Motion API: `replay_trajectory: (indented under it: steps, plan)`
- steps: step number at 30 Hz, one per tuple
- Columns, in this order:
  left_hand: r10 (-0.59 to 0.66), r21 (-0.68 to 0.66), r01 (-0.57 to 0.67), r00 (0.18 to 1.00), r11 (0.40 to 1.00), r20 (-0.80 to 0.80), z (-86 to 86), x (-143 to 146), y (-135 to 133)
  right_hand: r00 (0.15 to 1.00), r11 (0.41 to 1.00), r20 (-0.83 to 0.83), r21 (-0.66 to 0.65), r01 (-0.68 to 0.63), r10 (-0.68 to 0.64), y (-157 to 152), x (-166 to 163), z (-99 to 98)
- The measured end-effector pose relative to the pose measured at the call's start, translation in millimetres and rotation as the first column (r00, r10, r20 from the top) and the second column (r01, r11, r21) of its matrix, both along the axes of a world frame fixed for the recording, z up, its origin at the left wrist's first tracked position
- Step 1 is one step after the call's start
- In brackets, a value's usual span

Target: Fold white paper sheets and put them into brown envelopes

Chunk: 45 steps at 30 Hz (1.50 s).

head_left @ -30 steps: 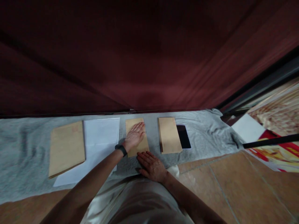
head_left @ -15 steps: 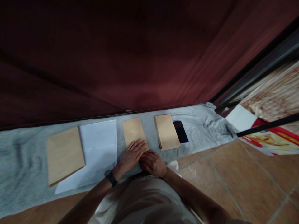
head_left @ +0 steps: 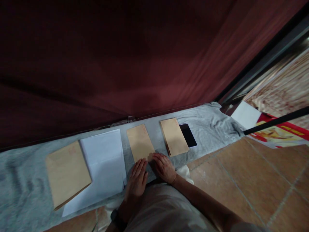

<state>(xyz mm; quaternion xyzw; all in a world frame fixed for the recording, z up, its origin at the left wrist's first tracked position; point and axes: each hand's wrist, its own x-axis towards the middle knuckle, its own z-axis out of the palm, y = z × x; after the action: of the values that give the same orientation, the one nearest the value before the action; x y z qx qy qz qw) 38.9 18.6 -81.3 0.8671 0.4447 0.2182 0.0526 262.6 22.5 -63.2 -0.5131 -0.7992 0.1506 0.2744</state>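
Observation:
A single brown paper envelope [head_left: 140, 141] with faint reddish print lies flat on the grey cloth in front of me. My left hand [head_left: 138, 176] rests at its near edge, fingers stretched out and fingertips touching the paper. At the near right corner, my right hand [head_left: 165, 167] lies with its fingers extended over the edge. Neither hand grips anything that I can see. To the right is a stack of brown envelopes [head_left: 175, 137]. Another brown envelope stack [head_left: 67, 174] sits on the left, overlapping white paper sheets [head_left: 103, 161].
A dark-screened phone or tablet [head_left: 188, 135] lies partly under the right stack. The grey cloth [head_left: 207, 122] covers a long narrow surface against a dark red curtain [head_left: 149, 64]. Tiled floor [head_left: 231, 174] and a red and yellow printed box [head_left: 277, 132] are at right.
My left hand has drawn back from the middle envelope's surface to its near edge. The right hand stays by the near right corner. The view has shifted slightly.

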Motion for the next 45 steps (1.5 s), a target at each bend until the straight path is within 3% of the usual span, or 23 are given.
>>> replay_trajectory:
  steps: [3, 8, 19, 24, 29, 32, 35, 37, 38, 39, 41, 43, 45]
  plan:
    - [0.072, 0.009, -0.073, 0.996, 0.997, 0.06, -2.2, -0.5, 1.8, 0.997, 0.998, 0.051, 0.01, 0.058, -0.058, 2.0, -4.2, 2.7]
    - [0.14, 0.05, -0.138, 0.99, 0.989, -0.033, 6.2, -4.3, 11.4, 0.989, 0.994, 0.102, 0.009, 0.11, -0.111, 3.5, -7.9, 2.2]
    - [0.002, -0.061, -0.021, 0.958, 0.998, -0.286, 20.8, -3.3, 33.5, 0.992, 0.992, -0.063, -0.079, 0.1, -0.105, 7.0, -2.9, 7.0]
    - [0.022, -0.213, -0.116, 0.917, 0.97, -0.399, 34.4, 14.5, 32.3, 0.959, 0.968, -0.178, -0.159, 0.193, -0.221, 14.2, -14.3, 7.1]
    - [0.154, -0.187, -0.272, 0.864, 0.944, -0.48, 67.1, 39.1, 34.5, 0.81, 0.92, -0.45, -0.285, 0.269, -0.376, 19.2, -27.8, 10.7]
    - [0.212, -0.183, -0.328, 0.859, 0.927, -0.467, 89.4, 44.9, 37.6, 0.628, 0.934, -0.699, -0.328, 0.143, -0.342, 19.4, -37.9, 28.4]
    - [0.314, -0.26, -0.398, 0.897, 0.88, -0.311, 111.2, 36.7, 44.3, 0.468, 0.926, -0.831, -0.371, -0.066, -0.3, 21.4, -48.9, 54.8]
    - [0.463, -0.377, -0.45, 0.884, 0.81, -0.062, 124.1, 25.5, 50.5, 0.441, 0.913, -0.85, -0.382, -0.144, -0.286, 25.0, -53.9, 69.0]
    - [0.552, -0.466, -0.447, 0.826, 0.764, 0.111, 129.2, 19.9, 53.4, 0.445, 0.91, -0.848, -0.389, -0.148, -0.29, 27.1, -55.2, 73.2]
    - [0.633, -0.559, -0.411, 0.719, 0.72, 0.287, 132.9, 15.1, 55.6, 0.453, 0.906, -0.838, -0.402, -0.133, -0.306, 29.3, -55.9, 75.0]
    - [0.741, -0.714, -0.247, 0.396, 0.655, 0.543, 134.6, 10.6, 57.2, 0.458, 0.879, -0.799, -0.471, -0.075, -0.389, 32.8, -56.0, 72.3]
    - [0.785, -0.786, -0.044, 0.112, 0.616, 0.609, 127.6, 14.3, 54.1, 0.442, 0.82, -0.75, -0.57, -0.053, -0.492, 34.7, -56.0, 63.4]
    - [0.827, -0.819, 0.13, -0.023, 0.56, 0.562, 113.6, 24.3, 47.2, 0.43, 0.766, -0.72, -0.636, -0.095, -0.544, 34.7, -56.4, 51.5]
